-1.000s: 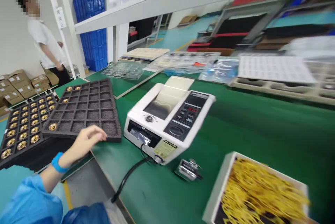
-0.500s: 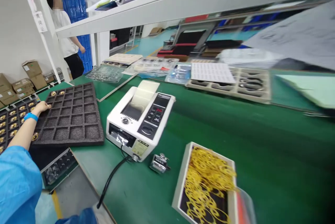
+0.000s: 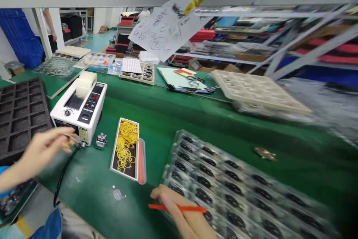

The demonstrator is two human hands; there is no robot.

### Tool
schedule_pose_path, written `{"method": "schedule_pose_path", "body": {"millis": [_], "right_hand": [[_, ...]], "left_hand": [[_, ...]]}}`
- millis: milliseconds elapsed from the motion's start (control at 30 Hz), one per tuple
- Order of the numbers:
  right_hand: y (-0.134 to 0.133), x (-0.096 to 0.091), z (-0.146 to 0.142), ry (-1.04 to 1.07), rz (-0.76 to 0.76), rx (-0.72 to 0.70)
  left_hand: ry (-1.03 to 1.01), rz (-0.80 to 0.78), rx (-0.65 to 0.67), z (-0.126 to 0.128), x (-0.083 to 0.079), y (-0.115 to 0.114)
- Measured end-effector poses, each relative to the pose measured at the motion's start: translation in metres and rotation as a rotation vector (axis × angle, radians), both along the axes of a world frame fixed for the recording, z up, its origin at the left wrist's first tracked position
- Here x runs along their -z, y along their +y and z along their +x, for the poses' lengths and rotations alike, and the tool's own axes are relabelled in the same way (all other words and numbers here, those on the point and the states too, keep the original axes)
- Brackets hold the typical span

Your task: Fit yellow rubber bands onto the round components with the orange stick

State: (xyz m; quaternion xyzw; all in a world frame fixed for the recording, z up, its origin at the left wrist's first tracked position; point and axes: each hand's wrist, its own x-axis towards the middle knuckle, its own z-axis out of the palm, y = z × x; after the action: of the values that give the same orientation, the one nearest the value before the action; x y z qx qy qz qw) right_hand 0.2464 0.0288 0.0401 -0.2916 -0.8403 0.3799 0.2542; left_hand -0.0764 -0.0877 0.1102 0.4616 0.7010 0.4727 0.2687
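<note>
Gripping an orange stick (image 3: 195, 208), the right hand (image 3: 187, 220) is by the clear tray (image 3: 219, 194) on the tabletop (image 3: 160, 116); the left hand (image 3: 41, 153), its grip closed on a blurred golden piece (image 3: 67, 144), fronts the tape dispenser (image 3: 74, 119).

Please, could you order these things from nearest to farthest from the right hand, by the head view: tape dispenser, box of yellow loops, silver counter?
From the right hand:
1. box of yellow loops, ahead to its left
2. silver counter, left of the box
3. tape dispenser, farthest left
</note>
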Motion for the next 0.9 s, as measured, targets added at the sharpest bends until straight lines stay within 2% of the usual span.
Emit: {"method": "schedule_pose_path", "body": {"millis": [33, 100, 167, 267, 433, 533, 667, 833, 900], "right_hand": [[0.004, -0.006, -0.001, 0.028, 0.019, 0.016], [0.011, -0.017, -0.006, 0.143, 0.064, 0.06], [0.013, -0.026, -0.015, 0.288, 0.104, 0.114], [0.009, -0.027, -0.03, 0.412, 0.101, 0.158], [-0.002, -0.002, -0.045, 0.484, -0.026, 0.105], [-0.006, 0.009, -0.047, 0.473, -0.093, 0.107], [-0.007, 0.008, -0.047, 0.499, -0.18, 0.106], [-0.005, 0.005, -0.047, 0.578, -0.368, 0.119], [-0.004, 0.006, -0.046, 0.579, -0.391, 0.117]], "left_hand": [[-0.161, -0.068, 0.16, 0.025, 0.008, 0.012], [-0.407, -0.139, 0.328, 0.061, 0.026, 0.037], [-0.606, -0.149, 0.388, 0.083, 0.04, 0.06], [-0.814, -0.144, 0.376, 0.098, 0.052, 0.083], [-0.904, -0.05, 0.295, 0.105, 0.059, 0.09], [-0.935, -0.071, 0.314, 0.104, 0.063, 0.086], [-0.955, -0.078, 0.354, 0.101, 0.063, 0.082], [-0.974, -0.063, 0.436, 0.099, 0.059, 0.08], [-0.975, -0.056, 0.465, 0.098, 0.059, 0.08]]}}
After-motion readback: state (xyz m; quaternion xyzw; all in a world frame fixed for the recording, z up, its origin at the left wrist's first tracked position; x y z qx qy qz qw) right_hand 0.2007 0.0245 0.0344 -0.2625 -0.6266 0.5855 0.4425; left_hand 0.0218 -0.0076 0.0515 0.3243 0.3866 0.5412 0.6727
